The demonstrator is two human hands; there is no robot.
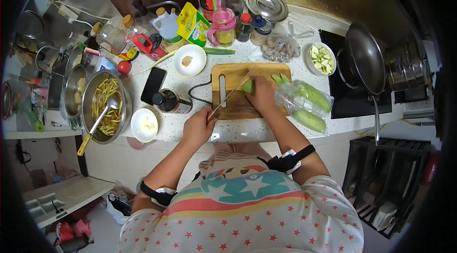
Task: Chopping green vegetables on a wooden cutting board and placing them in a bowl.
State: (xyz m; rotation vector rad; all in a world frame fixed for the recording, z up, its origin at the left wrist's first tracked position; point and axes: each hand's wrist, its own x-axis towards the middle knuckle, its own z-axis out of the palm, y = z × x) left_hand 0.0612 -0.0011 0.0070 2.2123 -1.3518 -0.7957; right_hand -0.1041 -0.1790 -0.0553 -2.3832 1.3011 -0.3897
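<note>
My left hand (198, 127) is closed around the handle of a kitchen knife (232, 91), whose narrow-looking blade slants up across the wooden cutting board (235, 108). On the board, my right hand (262, 96) grips a piece of green vegetable (249, 87) just right of the blade. Cut green pieces (280, 78) lie behind that hand at the board's right side. A clear plastic bag holding pale green squash-like vegetables (309, 119) rests at the board's right edge, close to my right wrist. The handle hides in my left hand.
A steel bowl of cut strips with a ladle (110, 103) stands left, near a dark bottle (175, 101), a phone (153, 85) and a small white bowl (144, 135). A bowl of chopped pieces (321, 58) and a wok (366, 58) are right. Jars and bottles line the back.
</note>
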